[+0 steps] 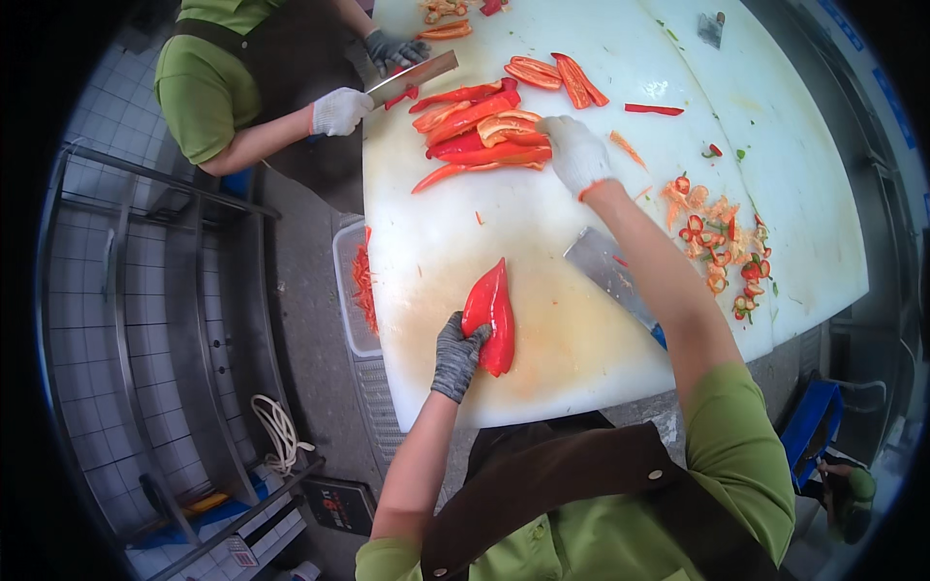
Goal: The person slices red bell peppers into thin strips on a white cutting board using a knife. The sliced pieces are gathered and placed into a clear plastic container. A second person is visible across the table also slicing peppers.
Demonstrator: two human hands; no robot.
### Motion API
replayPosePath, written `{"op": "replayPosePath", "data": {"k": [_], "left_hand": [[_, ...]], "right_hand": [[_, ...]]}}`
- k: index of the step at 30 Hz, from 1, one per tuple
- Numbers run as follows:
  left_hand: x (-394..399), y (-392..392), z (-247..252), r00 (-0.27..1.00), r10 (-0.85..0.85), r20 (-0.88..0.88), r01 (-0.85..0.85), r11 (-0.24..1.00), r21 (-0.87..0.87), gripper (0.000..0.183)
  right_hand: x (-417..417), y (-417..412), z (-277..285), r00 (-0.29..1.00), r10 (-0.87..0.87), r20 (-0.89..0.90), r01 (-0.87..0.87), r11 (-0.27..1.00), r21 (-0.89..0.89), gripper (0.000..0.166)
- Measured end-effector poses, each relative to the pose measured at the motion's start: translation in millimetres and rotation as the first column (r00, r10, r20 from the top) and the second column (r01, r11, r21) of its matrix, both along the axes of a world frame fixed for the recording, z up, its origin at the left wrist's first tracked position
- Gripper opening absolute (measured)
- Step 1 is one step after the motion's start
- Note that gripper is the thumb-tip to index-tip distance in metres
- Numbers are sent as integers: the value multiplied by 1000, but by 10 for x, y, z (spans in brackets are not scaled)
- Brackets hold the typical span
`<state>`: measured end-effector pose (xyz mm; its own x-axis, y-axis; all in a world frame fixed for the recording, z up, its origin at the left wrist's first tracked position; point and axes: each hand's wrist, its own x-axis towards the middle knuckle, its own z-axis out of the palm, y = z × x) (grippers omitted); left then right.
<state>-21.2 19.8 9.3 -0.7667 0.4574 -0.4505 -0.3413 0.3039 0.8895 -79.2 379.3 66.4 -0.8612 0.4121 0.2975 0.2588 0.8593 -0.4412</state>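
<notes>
My left hand [462,354], in a grey knit glove, holds a piece of red pepper [492,319] against the white cutting surface near its front edge. Farther up, my right hand [579,154], in a white knit glove, reaches to the right end of a pile of split red peppers [479,131]; its fingertips touch a pepper piece there, and whether they grip it is hidden. A cleaver [607,270] with a wide metal blade lies flat beneath my right forearm, its blue handle partly covered. More pepper halves [574,78] lie beyond the pile.
A co-worker at the upper left holds a knife [418,76] over the board's left edge. Pepper cores and stem ends [716,236] are heaped at right. A plastic bin of shredded pepper [352,290] stands beside the left edge. A scraper-like tool [710,30] lies at the upper right.
</notes>
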Motion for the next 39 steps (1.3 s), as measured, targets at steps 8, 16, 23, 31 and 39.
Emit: {"op": "replayPosePath", "data": {"k": [8,16,23,31,39], "left_hand": [[21,-23,18,1000,8,21,-8,1000,22,22],[-122,-85,287,889,-80,451,-214,797,564,55],[46,187,524,877,-154,455,-127,839,529,50],[45,25,231,948,-81,307,-4,964,265,41],[89,36,398,945,-254,204,225,962,157,51]], "right_hand": [[-208,351,214,820,8,572,-207,937,283,36],[683,-588,309,905,345,251,11,569,-822,44],[1281,-1602,-219,941,336,50,-34,238,-971,41],[1535,-1771,-391,980,194,45,132,-466,-875,45],[1592,-1880,-197,988,155,-25,18,-270,-963,42]]}}
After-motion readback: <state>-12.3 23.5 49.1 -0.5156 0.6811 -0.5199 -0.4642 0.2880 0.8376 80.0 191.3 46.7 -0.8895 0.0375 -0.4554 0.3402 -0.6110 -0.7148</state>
